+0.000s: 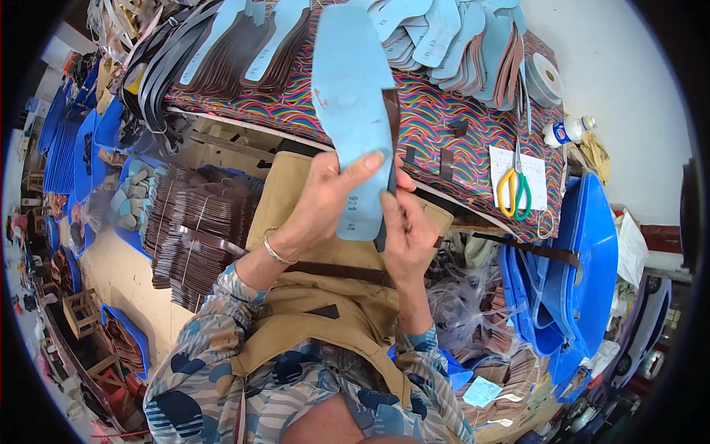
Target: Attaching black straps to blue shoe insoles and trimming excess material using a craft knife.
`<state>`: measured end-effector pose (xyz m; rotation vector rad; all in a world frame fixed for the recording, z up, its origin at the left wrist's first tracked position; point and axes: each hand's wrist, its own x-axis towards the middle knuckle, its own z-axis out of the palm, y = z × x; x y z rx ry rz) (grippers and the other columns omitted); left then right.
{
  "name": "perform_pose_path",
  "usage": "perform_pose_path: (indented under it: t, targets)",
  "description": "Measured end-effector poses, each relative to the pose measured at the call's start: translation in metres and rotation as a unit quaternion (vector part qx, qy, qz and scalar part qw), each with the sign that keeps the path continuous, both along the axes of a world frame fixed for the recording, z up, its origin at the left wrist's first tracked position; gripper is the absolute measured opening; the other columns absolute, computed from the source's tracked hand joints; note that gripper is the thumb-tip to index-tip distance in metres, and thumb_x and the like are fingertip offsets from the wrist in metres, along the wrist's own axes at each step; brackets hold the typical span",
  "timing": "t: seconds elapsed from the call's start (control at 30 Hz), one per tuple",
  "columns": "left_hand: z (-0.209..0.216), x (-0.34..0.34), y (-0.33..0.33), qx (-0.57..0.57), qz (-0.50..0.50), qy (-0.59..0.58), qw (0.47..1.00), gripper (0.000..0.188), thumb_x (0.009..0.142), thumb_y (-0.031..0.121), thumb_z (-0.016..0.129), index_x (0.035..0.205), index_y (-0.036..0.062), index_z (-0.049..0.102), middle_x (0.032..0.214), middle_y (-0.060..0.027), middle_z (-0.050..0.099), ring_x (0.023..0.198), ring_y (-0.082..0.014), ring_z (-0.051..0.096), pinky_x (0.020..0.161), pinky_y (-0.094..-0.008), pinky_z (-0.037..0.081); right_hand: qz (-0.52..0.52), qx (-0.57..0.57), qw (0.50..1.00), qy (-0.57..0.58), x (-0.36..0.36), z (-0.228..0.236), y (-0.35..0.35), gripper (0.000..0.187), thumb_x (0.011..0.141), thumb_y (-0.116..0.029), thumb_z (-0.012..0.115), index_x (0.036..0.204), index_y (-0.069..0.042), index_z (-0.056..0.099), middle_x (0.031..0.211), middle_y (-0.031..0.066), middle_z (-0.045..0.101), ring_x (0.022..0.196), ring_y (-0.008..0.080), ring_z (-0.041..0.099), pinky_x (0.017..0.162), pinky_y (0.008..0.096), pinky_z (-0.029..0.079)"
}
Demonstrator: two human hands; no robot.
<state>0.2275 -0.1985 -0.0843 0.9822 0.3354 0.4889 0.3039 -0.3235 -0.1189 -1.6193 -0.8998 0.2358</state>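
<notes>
A light blue shoe insole [353,81] is held upright above my lap, its printed blue face toward me. A dark brown layer [392,111] shows along its right edge. My left hand [336,185] grips the insole around its narrow middle, thumb lying across the blue face and fingertips behind. Lower down, my right hand [407,226] is closed at the insole's right edge, thumb and fingers pinching there. What lies behind the insole is hidden. A metal bangle [276,248] circles my left wrist.
Fanned insole stacks [473,52] and dark straps [166,66] lie on the patterned table [296,122]. Scissors [515,185] rest on a white paper [538,169] at right, near a tape roll [546,78] and bottle [568,132]. Blue bins [584,259] and brown bundles [196,229] stand at the sides.
</notes>
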Motion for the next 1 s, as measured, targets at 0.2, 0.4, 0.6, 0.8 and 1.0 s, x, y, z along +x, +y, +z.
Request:
perform_pose_path:
  t: [0.2, 0.4, 0.6, 0.8, 1.0]
  targets:
    - [0.004, 0.009, 0.014, -0.08, -0.024, -0.019, 0.996, 0.031, 0.1, 0.027, 0.052, 0.105, -0.0023, 0.057, 0.08, -0.0088, 0.061, 0.064, -0.0181, 0.062, 0.058, -0.0342, 0.054, 0.005, -0.017, 0.997, -0.07, -0.013, -0.015, -0.024, 0.012, 0.091, -0.008, 0.063, 0.088, 0.003, 0.068, 0.059, -0.0033, 0.051, 0.055, 0.0059, 0.044, 0.05, 0.0255, 0.034]
    - [-0.014, 0.006, -0.007, -0.124, -0.098, -0.034, 0.987, 0.024, 0.093, 0.024, 0.065, 0.094, 0.0004, 0.059, 0.069, -0.0044, 0.057, 0.054, -0.0136, 0.054, 0.051, -0.029, 0.046, -0.026, 0.02, 0.998, 0.058, 0.035, 0.027, 0.004, 0.027, 0.094, -0.015, 0.051, 0.09, 0.003, 0.07, 0.066, -0.0018, 0.057, 0.055, 0.0026, 0.045, 0.05, 0.0216, 0.031]
    - [-0.01, -0.003, -0.018, -0.056, -0.131, 0.033, 0.989, 0.019, 0.088, 0.014, 0.07, 0.094, -0.001, 0.06, 0.071, -0.0075, 0.061, 0.059, -0.0132, 0.059, 0.053, -0.0276, 0.049, 0.041, 0.097, 0.979, 0.177, 0.05, 0.031, 0.023, 0.009, 0.087, -0.001, 0.067, 0.095, 0.001, 0.067, 0.069, -0.0044, 0.055, 0.057, 0.0008, 0.043, 0.05, 0.0196, 0.031]
    - [-0.015, -0.005, -0.016, -0.03, -0.114, 0.031, 0.993, 0.021, 0.087, 0.011, 0.071, 0.099, -0.0035, 0.062, 0.079, -0.0118, 0.066, 0.064, -0.0152, 0.064, 0.057, -0.0288, 0.054, 0.136, 0.094, 0.94, 0.299, 0.042, 0.02, 0.004, 0.022, 0.087, 0.002, 0.065, 0.109, 0.0, 0.062, 0.068, -0.005, 0.05, 0.057, -0.0009, 0.043, 0.046, 0.0168, 0.03]
    - [-0.009, -0.005, -0.016, -0.042, -0.175, 0.064, 0.982, 0.021, 0.086, 0.01, 0.07, 0.099, -0.0052, 0.063, 0.085, -0.0157, 0.069, 0.065, -0.015, 0.065, 0.059, -0.028, 0.054, 0.004, 0.105, 0.982, 0.156, 0.054, 0.019, 0.027, 0.016, 0.087, -0.008, 0.07, 0.077, -0.001, 0.059, 0.06, -0.006, 0.047, 0.056, 0.0005, 0.041, 0.05, 0.0196, 0.031]
